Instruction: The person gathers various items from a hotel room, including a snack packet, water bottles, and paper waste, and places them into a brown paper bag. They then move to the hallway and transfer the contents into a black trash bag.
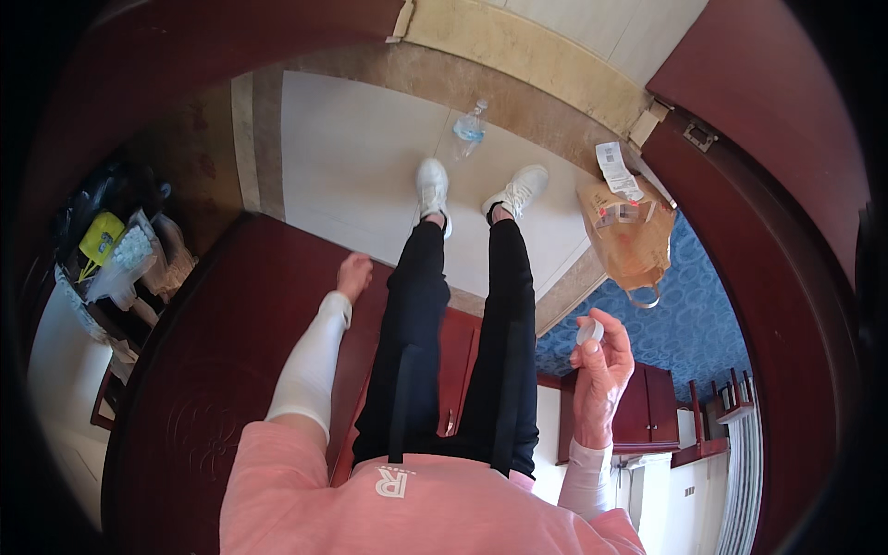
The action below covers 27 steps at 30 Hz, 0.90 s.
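Note:
My right hand (603, 375) is raised at the right, with its thumb and fingers pinched on a small round translucent white piece (590, 331) that looks like a lid or cap. My left hand (354, 276) hangs beside my left leg, in front of a dark red panel (250, 361). Its fingers are curled in, and nothing shows between them. On the pale floor tiles beyond my white shoes (432, 190) is a clear plastic bottle (469, 129) with a blue label; I cannot tell whether it stands or lies.
A brown paper bag (627, 236) with a white slip (618, 172) sits by the dark red door frame (740, 176) at the right. Blue patterned flooring (698, 305) lies past it. At the left are plastic bags (129, 264) and a yellow-green item (101, 237). A stone threshold (527, 46) crosses the far side.

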Each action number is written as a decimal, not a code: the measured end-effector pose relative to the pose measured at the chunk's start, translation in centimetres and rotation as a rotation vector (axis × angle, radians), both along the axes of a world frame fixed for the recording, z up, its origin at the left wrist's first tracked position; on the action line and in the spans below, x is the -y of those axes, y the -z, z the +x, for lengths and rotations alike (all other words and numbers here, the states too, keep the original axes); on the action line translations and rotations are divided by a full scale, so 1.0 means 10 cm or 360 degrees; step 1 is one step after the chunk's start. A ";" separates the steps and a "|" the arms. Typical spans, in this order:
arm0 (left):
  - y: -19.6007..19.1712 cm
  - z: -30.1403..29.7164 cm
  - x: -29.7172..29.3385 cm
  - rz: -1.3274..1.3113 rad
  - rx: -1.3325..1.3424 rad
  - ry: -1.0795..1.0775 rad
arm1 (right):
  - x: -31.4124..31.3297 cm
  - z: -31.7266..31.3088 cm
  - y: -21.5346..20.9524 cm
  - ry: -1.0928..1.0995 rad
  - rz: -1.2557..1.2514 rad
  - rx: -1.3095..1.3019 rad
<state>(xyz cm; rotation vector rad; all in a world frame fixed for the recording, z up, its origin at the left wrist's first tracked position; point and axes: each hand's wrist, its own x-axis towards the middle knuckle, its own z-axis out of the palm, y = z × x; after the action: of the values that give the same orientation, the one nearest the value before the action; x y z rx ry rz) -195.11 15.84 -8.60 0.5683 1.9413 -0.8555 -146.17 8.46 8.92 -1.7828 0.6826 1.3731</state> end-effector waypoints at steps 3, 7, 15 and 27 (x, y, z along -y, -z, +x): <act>-0.39 -0.02 0.15 0.0077 -0.0087 0.0037 | -0.15 0.16 0.06 -0.0013 -0.0015 0.0011; -0.29 0.15 0.04 -0.0080 -0.0137 0.0149 | -0.23 0.19 0.41 0.0057 0.0080 0.0062; 0.23 1.53 -0.93 0.0485 0.0373 0.0292 | -0.45 0.19 1.16 0.0000 -0.0014 -0.0076; 0.54 3.70 0.02 -0.0324 0.1974 0.1074 | -0.41 -0.91 5.27 -0.1512 0.0447 0.0530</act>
<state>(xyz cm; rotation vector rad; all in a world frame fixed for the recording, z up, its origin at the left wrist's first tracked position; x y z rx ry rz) -158.07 15.64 -13.99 1.2728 0.5165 -0.7678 -155.32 12.60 -43.78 -2.1016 -0.6033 1.5618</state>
